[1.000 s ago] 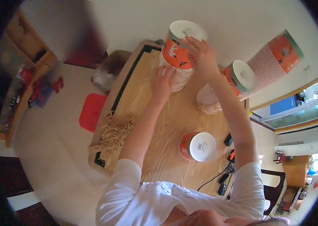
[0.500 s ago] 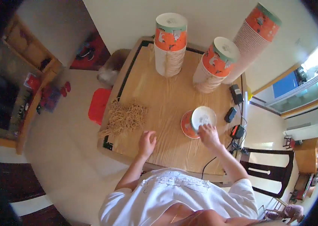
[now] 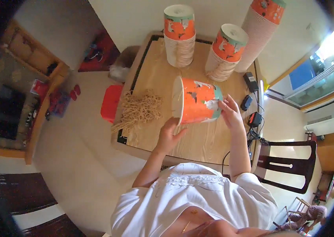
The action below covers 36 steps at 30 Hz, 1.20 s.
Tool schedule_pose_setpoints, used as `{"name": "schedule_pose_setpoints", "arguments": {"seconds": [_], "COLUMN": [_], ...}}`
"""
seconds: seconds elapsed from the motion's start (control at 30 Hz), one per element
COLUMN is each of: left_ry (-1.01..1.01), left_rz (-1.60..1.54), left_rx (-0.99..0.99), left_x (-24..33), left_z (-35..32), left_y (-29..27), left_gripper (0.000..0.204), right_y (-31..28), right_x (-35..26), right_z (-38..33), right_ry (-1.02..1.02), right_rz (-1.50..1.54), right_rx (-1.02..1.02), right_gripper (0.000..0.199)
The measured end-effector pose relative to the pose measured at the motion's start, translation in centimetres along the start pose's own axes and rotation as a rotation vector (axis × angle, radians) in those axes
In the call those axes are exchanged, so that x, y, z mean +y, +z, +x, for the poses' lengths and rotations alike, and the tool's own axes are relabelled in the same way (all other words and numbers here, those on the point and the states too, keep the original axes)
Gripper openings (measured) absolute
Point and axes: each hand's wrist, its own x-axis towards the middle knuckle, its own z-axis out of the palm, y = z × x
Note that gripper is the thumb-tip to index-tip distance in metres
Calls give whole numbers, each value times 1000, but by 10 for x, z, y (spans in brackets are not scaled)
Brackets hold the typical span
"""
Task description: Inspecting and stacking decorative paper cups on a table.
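We hold 1 orange paper bucket (image 3: 196,100) sideways above the wooden table (image 3: 198,140), left hand (image 3: 168,136) fingers grasping its rim, right hand (image 3: 230,113) gripping its base; inspecting it, we judge.

An orange paper tub (image 3: 196,104) with a white rim lies sideways above the near desk (image 3: 198,146). Three orange-and-green tub stacks (image 3: 179,35) stand far.

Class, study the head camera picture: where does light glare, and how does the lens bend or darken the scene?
Head view: the window at upper right is blown out white; the wooden table edges curve from fisheye distortion; the rim darkens to black; the orange paper bucket is sharp.
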Motion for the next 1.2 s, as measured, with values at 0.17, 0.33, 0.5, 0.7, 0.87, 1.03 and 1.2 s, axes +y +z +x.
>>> {"name": "schedule_pose_setpoints", "arguments": {"seconds": [0.17, 0.33, 0.5, 0.7, 0.87, 1.03, 1.2], "left_ry": [-98, -26, 54, 100, 25, -82, 234], "left_rz": [-394, -254, -326, 179, -117, -195, 108], "left_rx": [152, 304, 320, -164, -225, 131, 244], "left_x": [19, 41, 40, 42, 48, 50, 95], "left_z": [3, 17, 33, 27, -2, 3, 54], "left_y": [-10, -26, -27, -36, -1, -18, -50], "left_gripper": [17, 10, 21, 15, 11, 15, 26], "right_y": [-7, 2, 11, 0, 3, -4, -4], "right_x": [4, -13, -29, -40, -15, 6, -8], "right_z": [-6, -29, -42, -43, -32, -24, -27], "right_ry": [-192, -286, -301, -302, -570, -406, -279], "right_rz": [-13, -285, -319, -261, -240, 76, 255], "right_rx": [-24, -61, -99, -102, 123, 80, -85], "right_gripper": [19, 13, 13, 14, 13, 11, 13]}}
